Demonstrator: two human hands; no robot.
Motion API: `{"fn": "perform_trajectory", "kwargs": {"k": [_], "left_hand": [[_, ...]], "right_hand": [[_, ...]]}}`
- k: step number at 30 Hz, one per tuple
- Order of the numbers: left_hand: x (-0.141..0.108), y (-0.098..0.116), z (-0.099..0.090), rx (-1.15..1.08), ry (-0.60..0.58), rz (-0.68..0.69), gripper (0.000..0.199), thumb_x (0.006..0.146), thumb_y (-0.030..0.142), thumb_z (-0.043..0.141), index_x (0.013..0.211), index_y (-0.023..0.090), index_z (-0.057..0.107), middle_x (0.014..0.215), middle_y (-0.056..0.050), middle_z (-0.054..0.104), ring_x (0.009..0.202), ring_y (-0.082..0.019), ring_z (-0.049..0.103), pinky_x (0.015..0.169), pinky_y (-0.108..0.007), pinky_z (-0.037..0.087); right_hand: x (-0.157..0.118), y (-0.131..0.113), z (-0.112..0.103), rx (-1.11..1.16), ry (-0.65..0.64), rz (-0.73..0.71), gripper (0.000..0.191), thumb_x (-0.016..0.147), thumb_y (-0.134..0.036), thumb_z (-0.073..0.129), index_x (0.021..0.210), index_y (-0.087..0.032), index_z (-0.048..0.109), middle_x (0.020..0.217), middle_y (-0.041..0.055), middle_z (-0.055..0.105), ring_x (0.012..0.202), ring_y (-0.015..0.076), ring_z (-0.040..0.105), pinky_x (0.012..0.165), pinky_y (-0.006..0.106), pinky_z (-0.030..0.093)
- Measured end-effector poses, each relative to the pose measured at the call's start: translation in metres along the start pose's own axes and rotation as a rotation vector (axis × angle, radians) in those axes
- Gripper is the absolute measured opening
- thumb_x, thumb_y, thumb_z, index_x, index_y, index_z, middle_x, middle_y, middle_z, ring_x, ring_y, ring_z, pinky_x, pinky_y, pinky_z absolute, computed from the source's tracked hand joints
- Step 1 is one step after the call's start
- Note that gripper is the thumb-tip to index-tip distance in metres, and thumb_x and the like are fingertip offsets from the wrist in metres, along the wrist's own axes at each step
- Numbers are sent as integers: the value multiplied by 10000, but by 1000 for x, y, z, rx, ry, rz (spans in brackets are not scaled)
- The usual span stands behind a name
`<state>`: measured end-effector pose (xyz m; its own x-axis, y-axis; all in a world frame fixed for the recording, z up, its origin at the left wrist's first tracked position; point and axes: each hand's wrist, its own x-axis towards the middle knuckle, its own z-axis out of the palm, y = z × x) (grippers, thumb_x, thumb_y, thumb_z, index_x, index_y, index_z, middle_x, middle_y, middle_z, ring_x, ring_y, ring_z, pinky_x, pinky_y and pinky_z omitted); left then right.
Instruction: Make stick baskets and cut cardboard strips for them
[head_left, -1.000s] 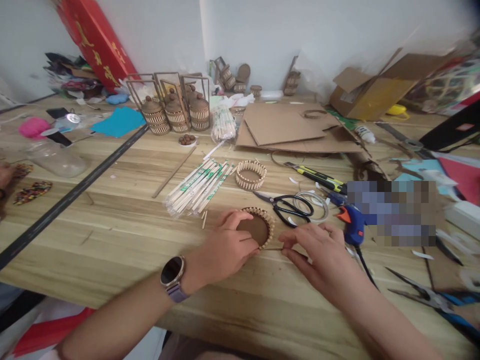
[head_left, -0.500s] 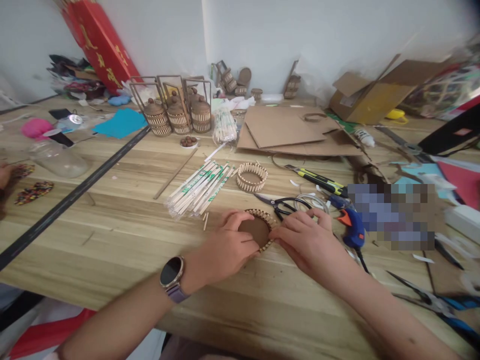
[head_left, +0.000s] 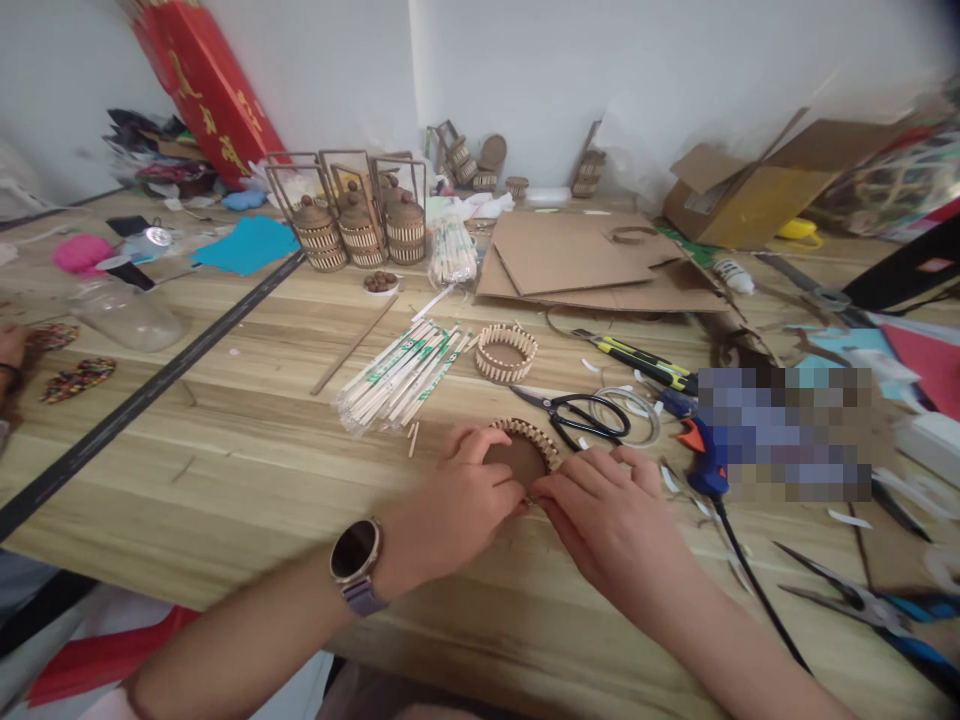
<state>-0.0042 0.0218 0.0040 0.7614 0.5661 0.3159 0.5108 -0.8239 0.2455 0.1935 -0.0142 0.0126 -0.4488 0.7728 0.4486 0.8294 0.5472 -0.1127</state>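
A small round tray with a brown base and a rim of short wooden sticks lies on the table in front of me. My left hand is closed on its left side, fingers curled over the rim and into the tray. At the near right edge, the fingertips of my right hand are pinched against the rim; whether they hold a separate stick is hidden. A similar round tray with taller upright sticks stands just beyond. Black-handled scissors rest close to my right hand.
Packaged wooden sticks lie left of the trays. On the right are a blue glue gun, a yellow-and-black cutter and pliers. Cardboard sheets and handled miniature baskets stand behind. Another person's hand shows at far left.
My right hand has moved down along the rim to the tray's near side, baring more of the scissors. The view has shifted slightly.
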Motion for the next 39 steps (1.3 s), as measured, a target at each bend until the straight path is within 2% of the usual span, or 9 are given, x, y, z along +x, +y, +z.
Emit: {"fn": "perform_trajectory", "kwargs": {"k": [4,7,11,16,23,28,32,36,39], "left_hand": [[-2,-2,3,-62,17,-25,209,958,216,566,797,161,688,809,-52,686,1186,-294,490,1049,-509,373],[-2,-3,1,-84,5,-30,198,951,205,575,795,160,688,817,-47,690,1187,-299,489,1056,-507,364],[-1,-4,1,-88,-10,-21,201,951,205,576,790,160,688,778,-49,680,1205,-309,475,1040,-521,374],[-1,-4,2,-86,-20,-9,203,958,217,571,804,161,691,809,-53,687,1213,-308,469,1040,-527,376],[-1,-5,2,-82,0,13,203,956,207,573,786,159,673,798,-44,689,1209,-312,470,1041,-532,360],[0,-6,2,-70,-13,25,191,956,209,574,806,163,683,782,-36,685,1216,-324,457,1051,-541,334],[-1,-10,-5,-47,-30,16,182,948,219,595,803,168,691,817,-31,695,1242,-316,425,1071,-536,319],[-1,-5,-17,42,-56,-76,131,928,205,620,833,160,698,1016,-53,695,1256,-323,406,1080,-532,331],[2,6,-19,50,-100,-134,129,898,274,674,931,150,688,1013,-71,685,1241,-335,424,1069,-528,358]], "right_hand": [[-12,3,-6,0,64,62,168,993,-273,456,975,-235,619,860,33,689,813,201,607,847,368,301],[-23,7,-10,-37,97,105,146,981,-344,476,952,-231,564,840,31,687,793,214,631,833,376,328],[-30,10,-9,37,70,112,129,982,-253,420,898,-239,517,776,-6,672,723,185,631,808,356,344],[-24,19,-4,46,54,99,129,976,-202,407,937,-236,525,765,-3,674,710,185,623,793,348,329],[-8,30,-3,52,-36,51,208,950,-152,462,1060,-246,610,906,4,724,804,193,628,825,358,283],[-3,31,-7,64,-78,25,209,968,-181,474,942,-262,665,802,-11,678,753,175,579,820,355,263],[-3,27,-6,60,-82,26,233,978,-196,467,877,-248,670,762,-4,640,751,180,561,826,358,258],[-3,14,-1,50,-41,33,268,985,-187,447,846,-235,672,752,6,625,742,177,542,809,343,262],[-3,3,2,55,-16,40,259,975,-178,454,838,-225,669,752,9,621,726,171,528,801,333,273]]}}
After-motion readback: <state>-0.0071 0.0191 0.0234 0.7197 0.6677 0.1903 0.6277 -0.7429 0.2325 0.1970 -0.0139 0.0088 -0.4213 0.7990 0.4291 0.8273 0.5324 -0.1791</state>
